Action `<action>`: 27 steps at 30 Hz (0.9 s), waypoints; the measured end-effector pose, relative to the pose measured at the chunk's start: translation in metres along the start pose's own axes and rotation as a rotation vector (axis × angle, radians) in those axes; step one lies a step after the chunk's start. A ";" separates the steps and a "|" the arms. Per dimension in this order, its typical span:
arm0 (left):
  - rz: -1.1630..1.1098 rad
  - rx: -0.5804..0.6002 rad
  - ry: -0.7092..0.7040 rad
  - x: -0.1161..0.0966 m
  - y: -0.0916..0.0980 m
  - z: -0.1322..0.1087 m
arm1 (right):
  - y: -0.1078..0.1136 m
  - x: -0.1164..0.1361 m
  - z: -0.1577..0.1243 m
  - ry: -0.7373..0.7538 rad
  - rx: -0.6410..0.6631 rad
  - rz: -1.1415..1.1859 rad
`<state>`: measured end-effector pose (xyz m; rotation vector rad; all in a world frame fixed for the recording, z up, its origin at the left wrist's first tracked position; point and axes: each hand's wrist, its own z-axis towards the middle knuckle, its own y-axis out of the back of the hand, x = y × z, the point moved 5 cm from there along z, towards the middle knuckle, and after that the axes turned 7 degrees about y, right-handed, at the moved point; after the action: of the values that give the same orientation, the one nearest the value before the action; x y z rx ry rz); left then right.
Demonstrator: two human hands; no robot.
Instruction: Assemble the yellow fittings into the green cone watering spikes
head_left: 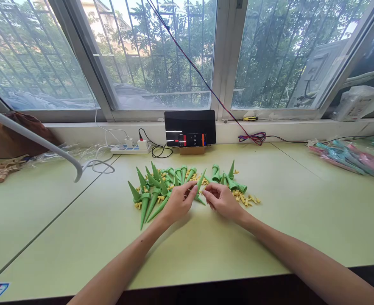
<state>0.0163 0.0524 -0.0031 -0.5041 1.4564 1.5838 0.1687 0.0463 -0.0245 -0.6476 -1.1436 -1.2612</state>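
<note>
My left hand pinches a green plastic watering spike between thumb and fingers, its point tilted upward. Just to its right, my right hand is closed, thumb against fingertips, on a small yellow plastic valve piece that its fingers mostly hide. Around and behind the left hand lies a heap of green spikes, some standing on their wide ends, others lying flat. More spikes lie behind the right hand. Small yellow valve pieces are scattered among the spikes and to the right of them.
A phone showing a timer leans on a dark tablet at the back. A white power strip with cables stands left of it. A white curved lamp arm reaches in from the left. Plastic-wrapped bundles lie far right.
</note>
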 end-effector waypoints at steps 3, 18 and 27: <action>-0.002 -0.009 0.001 0.000 0.000 -0.001 | 0.001 0.004 -0.002 0.039 -0.005 -0.095; -0.053 -0.018 0.001 -0.006 0.001 -0.003 | 0.001 0.024 -0.003 0.374 0.060 -0.528; 0.024 -0.034 -0.032 -0.006 0.003 -0.002 | 0.000 0.018 -0.003 0.280 0.033 -0.408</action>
<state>0.0161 0.0485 0.0027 -0.4807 1.4187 1.6302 0.1677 0.0368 -0.0088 -0.2036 -1.0895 -1.6160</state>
